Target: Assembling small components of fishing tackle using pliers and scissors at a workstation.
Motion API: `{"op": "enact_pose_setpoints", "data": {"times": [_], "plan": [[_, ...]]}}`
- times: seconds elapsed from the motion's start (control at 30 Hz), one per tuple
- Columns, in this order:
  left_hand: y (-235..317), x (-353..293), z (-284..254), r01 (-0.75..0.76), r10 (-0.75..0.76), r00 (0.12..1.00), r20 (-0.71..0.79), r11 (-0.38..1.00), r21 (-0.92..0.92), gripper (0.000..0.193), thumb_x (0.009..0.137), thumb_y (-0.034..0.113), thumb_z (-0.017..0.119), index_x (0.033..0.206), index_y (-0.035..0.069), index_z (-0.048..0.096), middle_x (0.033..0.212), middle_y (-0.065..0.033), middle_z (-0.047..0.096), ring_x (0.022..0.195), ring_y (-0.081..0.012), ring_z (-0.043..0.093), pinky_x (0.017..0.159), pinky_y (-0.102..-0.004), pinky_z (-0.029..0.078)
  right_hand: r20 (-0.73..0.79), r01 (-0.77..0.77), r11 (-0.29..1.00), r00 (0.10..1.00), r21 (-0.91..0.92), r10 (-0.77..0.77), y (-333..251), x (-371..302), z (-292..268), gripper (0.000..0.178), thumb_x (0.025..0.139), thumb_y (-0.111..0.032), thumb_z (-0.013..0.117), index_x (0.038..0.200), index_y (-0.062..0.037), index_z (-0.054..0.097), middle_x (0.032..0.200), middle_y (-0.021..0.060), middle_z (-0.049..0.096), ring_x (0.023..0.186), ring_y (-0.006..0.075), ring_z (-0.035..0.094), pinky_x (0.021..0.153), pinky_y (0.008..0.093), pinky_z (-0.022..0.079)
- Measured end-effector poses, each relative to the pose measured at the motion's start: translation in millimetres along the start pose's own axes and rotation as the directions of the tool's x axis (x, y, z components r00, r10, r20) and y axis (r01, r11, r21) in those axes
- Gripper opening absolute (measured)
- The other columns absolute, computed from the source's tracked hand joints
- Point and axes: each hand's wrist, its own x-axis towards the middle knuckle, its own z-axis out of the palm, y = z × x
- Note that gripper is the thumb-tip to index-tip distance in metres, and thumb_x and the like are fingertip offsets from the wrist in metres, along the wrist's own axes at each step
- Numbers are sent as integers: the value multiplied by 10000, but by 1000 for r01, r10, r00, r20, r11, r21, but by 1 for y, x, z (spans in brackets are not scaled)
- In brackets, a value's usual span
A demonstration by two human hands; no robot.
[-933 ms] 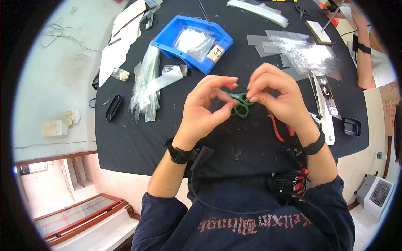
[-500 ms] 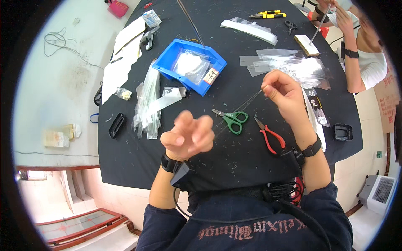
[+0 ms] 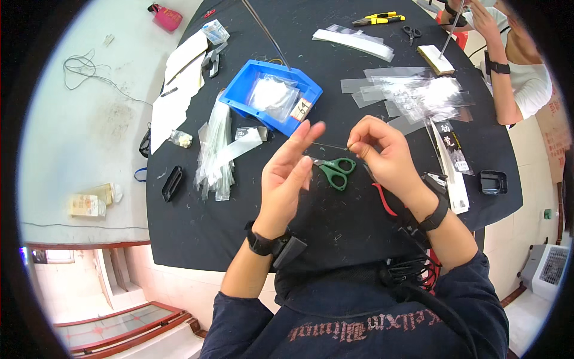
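My right hand (image 3: 382, 157) pinches the end of some thin line (image 3: 330, 145) between thumb and fingertips. The line runs left from the pinch toward my left hand (image 3: 286, 179), whose fingers are stretched out with the thumb apart. Whether the line touches the left fingers is too fine to tell. Just beneath the line, between my hands, lie green-handled scissors (image 3: 338, 173). Red-handled pliers (image 3: 384, 199) lie under my right wrist, partly hidden by it.
A blue bin (image 3: 242, 106) holding clear bags stands beyond my hands. Clear plastic sleeves lie left (image 3: 222, 173) and right (image 3: 412, 96). Yellow-handled pliers (image 3: 379, 20) and black scissors (image 3: 411, 34) lie far back. A co-worker (image 3: 508, 78) sits at right, near a rod on a block (image 3: 435, 60).
My left hand has moved up and right, its fingers straightening. My right hand has come left and down with the line, so the hands are closer together.
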Motion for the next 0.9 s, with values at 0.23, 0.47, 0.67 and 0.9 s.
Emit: {"op": "enact_pose_setpoints", "data": {"times": [0.23,0.47,0.67,0.9], "plan": [[-4,-5,5,-66,118,991,-65,847,528,309,783,27,698,1092,34,689,763,30,622,512,11,353,463,-171,275,-9,103,990,994,-97,-105,-3,-7,9,47,806,24,622,810,-9,588,771,24,555,654,79,491,583,227,388],[-3,-3,11,-234,333,943,18,621,748,119,726,31,747,843,35,723,644,31,601,489,-12,384,441,-191,251,63,-28,998,998,-48,31,-4,-10,13,82,819,-75,672,801,-21,613,687,0,560,605,64,471,556,222,380],[-6,-3,9,-314,424,902,80,517,796,107,709,16,745,808,35,709,616,-12,604,479,-60,465,439,-217,321,100,-108,993,989,-57,113,-2,-8,11,117,825,-123,693,814,-26,628,679,-12,581,600,47,489,546,220,392],[-4,-1,9,-452,540,809,233,317,834,113,685,-5,730,776,45,685,614,-49,608,524,-172,593,492,-262,454,158,-258,966,956,38,249,-2,-8,9,151,845,-161,700,812,-28,637,706,-31,607,631,22,520,563,203,413]]}}
